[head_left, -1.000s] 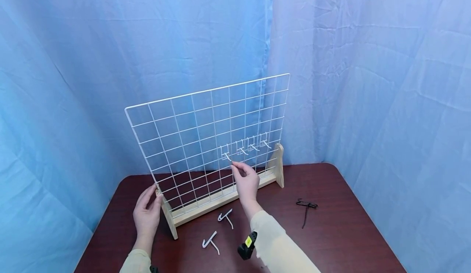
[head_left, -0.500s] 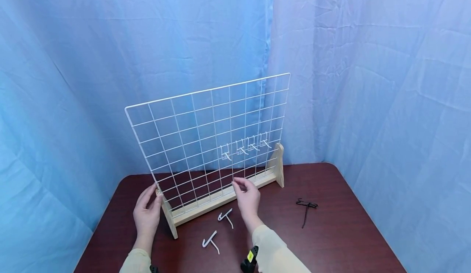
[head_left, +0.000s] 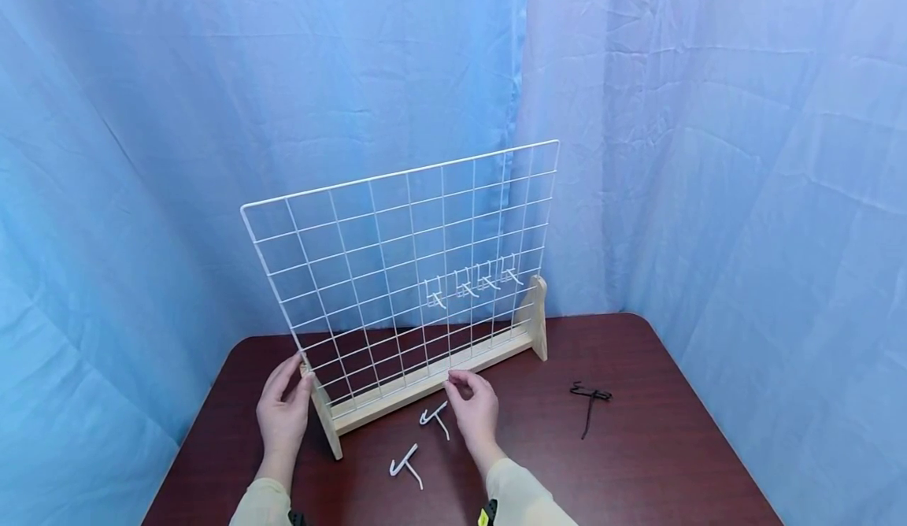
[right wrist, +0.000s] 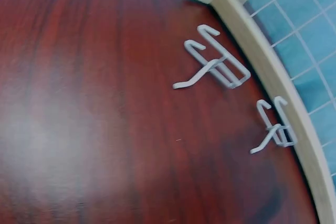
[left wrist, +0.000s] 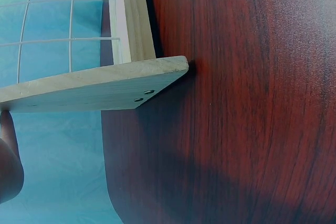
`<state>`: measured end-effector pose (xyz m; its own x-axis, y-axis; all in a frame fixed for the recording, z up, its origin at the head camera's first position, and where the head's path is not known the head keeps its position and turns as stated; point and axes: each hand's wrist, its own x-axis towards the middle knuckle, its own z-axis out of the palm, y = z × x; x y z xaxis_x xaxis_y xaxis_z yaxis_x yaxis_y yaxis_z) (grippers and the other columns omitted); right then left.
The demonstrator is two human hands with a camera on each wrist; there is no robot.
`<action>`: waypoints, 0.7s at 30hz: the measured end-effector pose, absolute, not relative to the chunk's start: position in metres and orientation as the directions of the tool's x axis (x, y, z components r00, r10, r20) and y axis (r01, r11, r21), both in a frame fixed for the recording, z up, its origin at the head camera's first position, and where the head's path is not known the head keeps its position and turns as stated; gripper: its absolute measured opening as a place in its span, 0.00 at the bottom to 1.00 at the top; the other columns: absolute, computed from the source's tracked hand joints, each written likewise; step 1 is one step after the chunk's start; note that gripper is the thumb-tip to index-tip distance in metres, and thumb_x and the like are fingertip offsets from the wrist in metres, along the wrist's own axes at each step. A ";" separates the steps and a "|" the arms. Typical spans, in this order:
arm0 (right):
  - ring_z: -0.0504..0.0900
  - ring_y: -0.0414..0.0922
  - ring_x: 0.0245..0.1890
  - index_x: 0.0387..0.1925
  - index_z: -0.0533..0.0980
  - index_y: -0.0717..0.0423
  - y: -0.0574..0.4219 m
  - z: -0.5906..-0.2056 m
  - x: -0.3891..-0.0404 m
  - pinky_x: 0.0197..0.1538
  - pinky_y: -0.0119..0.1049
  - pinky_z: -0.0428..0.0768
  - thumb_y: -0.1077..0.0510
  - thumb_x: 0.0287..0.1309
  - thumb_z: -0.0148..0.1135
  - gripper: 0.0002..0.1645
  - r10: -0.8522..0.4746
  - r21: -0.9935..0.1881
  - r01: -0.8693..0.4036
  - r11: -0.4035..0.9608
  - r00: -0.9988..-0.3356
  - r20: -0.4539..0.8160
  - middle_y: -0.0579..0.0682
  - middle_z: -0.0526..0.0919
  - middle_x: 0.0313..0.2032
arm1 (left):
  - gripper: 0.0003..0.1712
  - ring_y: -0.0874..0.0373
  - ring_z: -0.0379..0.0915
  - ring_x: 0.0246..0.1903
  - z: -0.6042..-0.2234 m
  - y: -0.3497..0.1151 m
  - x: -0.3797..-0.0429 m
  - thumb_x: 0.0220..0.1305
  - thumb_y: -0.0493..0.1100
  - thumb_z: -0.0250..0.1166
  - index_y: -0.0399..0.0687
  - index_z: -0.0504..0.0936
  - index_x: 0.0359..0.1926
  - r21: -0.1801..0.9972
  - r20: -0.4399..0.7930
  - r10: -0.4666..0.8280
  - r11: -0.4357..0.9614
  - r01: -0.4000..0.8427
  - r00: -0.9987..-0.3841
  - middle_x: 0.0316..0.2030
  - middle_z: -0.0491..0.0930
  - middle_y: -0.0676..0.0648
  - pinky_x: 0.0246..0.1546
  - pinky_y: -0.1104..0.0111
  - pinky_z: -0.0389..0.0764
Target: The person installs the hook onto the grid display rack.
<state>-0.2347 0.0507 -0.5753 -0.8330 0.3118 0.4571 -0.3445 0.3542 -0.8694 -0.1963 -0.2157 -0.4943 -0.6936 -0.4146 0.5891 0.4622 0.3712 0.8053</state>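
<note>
A white wire grid panel (head_left: pixel 354 258) stands upright in a pale wooden stand (head_left: pixel 397 400). At the stand's left end my left hand (head_left: pixel 282 412) pinches the top of the wooden end piece (left wrist: pixel 94 87) between thumb and fingers. My right hand (head_left: pixel 473 408) hovers in front of the base bar, thumb and fingers loosely bent, with nothing visible between them. Just left of it lies a white hook (head_left: pixel 435 420); nearer the front is another white hook (head_left: pixel 406 467). Both hooks also appear in the right wrist view, where the right hand is out of sight.
Several white hooks (head_left: pixel 465 285) hang in a row on the right half of the grid. A black hook (head_left: pixel 590 404) lies on the dark red wooden table (head_left: pixel 638 471) to the right. Blue curtains (head_left: pixel 397 61) surround the table.
My right hand has come down from the leftmost hanging hook to the stand's base bar, close to the loose white hooks. The left hand has stayed in place.
</note>
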 end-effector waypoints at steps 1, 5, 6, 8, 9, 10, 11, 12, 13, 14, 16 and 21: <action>0.82 0.46 0.38 0.35 0.86 0.55 0.051 -0.578 -0.233 0.44 0.35 0.83 0.66 0.49 0.76 0.10 0.308 -0.864 -0.339 0.373 -0.833 0.459 0.44 0.87 0.33 | 0.21 0.74 0.71 0.50 -0.494 -0.216 -0.196 0.56 0.18 0.63 0.21 0.78 0.53 0.805 0.590 -0.414 0.370 0.463 -0.694 0.50 0.75 0.27 0.45 0.83 0.78; 0.80 0.47 0.40 0.36 0.86 0.55 0.052 -0.589 -0.227 0.47 0.40 0.77 0.65 0.47 0.77 0.11 0.289 -0.836 -0.328 0.440 -0.830 0.477 0.43 0.87 0.33 | 0.21 0.73 0.71 0.50 -0.494 -0.215 -0.196 0.56 0.17 0.63 0.21 0.78 0.53 0.805 0.589 -0.408 0.367 0.466 -0.697 0.50 0.75 0.26 0.45 0.83 0.77; 0.80 0.48 0.40 0.36 0.86 0.55 0.052 -0.592 -0.226 0.47 0.41 0.77 0.65 0.47 0.77 0.11 0.283 -0.829 -0.328 0.453 -0.829 0.483 0.43 0.87 0.33 | 0.21 0.73 0.71 0.50 -0.493 -0.215 -0.196 0.57 0.18 0.63 0.21 0.78 0.53 0.805 0.589 -0.406 0.369 0.464 -0.699 0.50 0.75 0.26 0.45 0.83 0.77; 0.80 0.49 0.41 0.36 0.86 0.55 0.053 -0.597 -0.224 0.47 0.42 0.77 0.64 0.47 0.77 0.12 0.268 -0.816 -0.325 0.478 -0.831 0.488 0.44 0.87 0.33 | 0.21 0.74 0.71 0.50 -0.493 -0.215 -0.196 0.57 0.18 0.63 0.22 0.78 0.53 0.807 0.587 -0.406 0.369 0.462 -0.701 0.51 0.75 0.26 0.45 0.83 0.77; 0.80 0.49 0.41 0.36 0.86 0.55 0.053 -0.599 -0.223 0.47 0.42 0.77 0.64 0.47 0.77 0.12 0.262 -0.811 -0.324 0.487 -0.832 0.489 0.44 0.87 0.34 | 0.21 0.74 0.71 0.50 -0.493 -0.215 -0.196 0.57 0.18 0.63 0.22 0.78 0.53 0.806 0.587 -0.406 0.372 0.460 -0.701 0.51 0.75 0.26 0.45 0.83 0.77; 0.80 0.49 0.41 0.37 0.86 0.54 0.054 -0.602 -0.222 0.47 0.42 0.77 0.64 0.46 0.77 0.13 0.254 -0.803 -0.320 0.502 -0.833 0.491 0.44 0.87 0.34 | 0.21 0.74 0.71 0.50 -0.493 -0.215 -0.196 0.57 0.18 0.63 0.22 0.78 0.53 0.807 0.586 -0.407 0.370 0.460 -0.701 0.51 0.75 0.26 0.45 0.83 0.77; 0.80 0.48 0.41 0.37 0.86 0.53 0.054 -0.605 -0.221 0.47 0.42 0.77 0.64 0.46 0.78 0.13 0.247 -0.796 -0.316 0.517 -0.835 0.492 0.43 0.87 0.34 | 0.21 0.74 0.71 0.50 -0.493 -0.215 -0.196 0.57 0.18 0.63 0.22 0.78 0.53 0.807 0.586 -0.408 0.371 0.459 -0.700 0.51 0.75 0.26 0.45 0.83 0.77; 0.80 0.48 0.41 0.37 0.86 0.52 0.054 -0.607 -0.220 0.46 0.42 0.77 0.64 0.45 0.78 0.14 0.240 -0.787 -0.315 0.530 -0.835 0.495 0.43 0.87 0.34 | 0.21 0.74 0.71 0.50 -0.493 -0.215 -0.196 0.56 0.18 0.63 0.22 0.78 0.53 0.807 0.586 -0.409 0.372 0.458 -0.699 0.50 0.75 0.26 0.45 0.83 0.77; 0.80 0.48 0.41 0.37 0.86 0.52 0.054 -0.610 -0.220 0.46 0.42 0.77 0.63 0.45 0.78 0.14 0.233 -0.780 -0.315 0.541 -0.835 0.499 0.43 0.87 0.34 | 0.21 0.74 0.71 0.50 -0.493 -0.215 -0.196 0.56 0.18 0.63 0.22 0.78 0.53 0.806 0.587 -0.410 0.374 0.458 -0.698 0.50 0.75 0.26 0.45 0.83 0.78; 0.80 0.48 0.40 0.37 0.86 0.52 0.055 -0.612 -0.219 0.46 0.42 0.77 0.64 0.44 0.79 0.15 0.227 -0.772 -0.318 0.550 -0.833 0.504 0.43 0.87 0.34 | 0.21 0.74 0.71 0.50 -0.493 -0.215 -0.196 0.56 0.17 0.63 0.22 0.78 0.53 0.805 0.589 -0.410 0.376 0.459 -0.697 0.50 0.75 0.26 0.45 0.83 0.78; 0.80 0.49 0.40 0.36 0.85 0.52 0.055 -0.617 -0.218 0.46 0.43 0.77 0.64 0.43 0.79 0.16 0.215 -0.755 -0.326 0.569 -0.827 0.519 0.44 0.87 0.34 | 0.21 0.74 0.71 0.50 -0.493 -0.215 -0.196 0.56 0.17 0.63 0.22 0.78 0.53 0.804 0.591 -0.410 0.378 0.460 -0.695 0.50 0.75 0.26 0.45 0.83 0.78; 0.80 0.51 0.41 0.37 0.85 0.54 0.055 -0.627 -0.216 0.46 0.44 0.77 0.64 0.40 0.80 0.17 0.187 -0.714 -0.347 0.608 -0.812 0.553 0.47 0.87 0.36 | 0.21 0.74 0.71 0.50 -0.493 -0.215 -0.195 0.56 0.17 0.63 0.22 0.78 0.53 0.803 0.591 -0.411 0.384 0.456 -0.694 0.50 0.75 0.26 0.45 0.83 0.78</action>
<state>-0.2156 0.0554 -0.6269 -0.8118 0.1868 0.5532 -0.3467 0.6081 -0.7141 -0.1953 -0.2152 -0.4931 -0.6941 -0.4107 0.5913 0.4563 0.3843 0.8026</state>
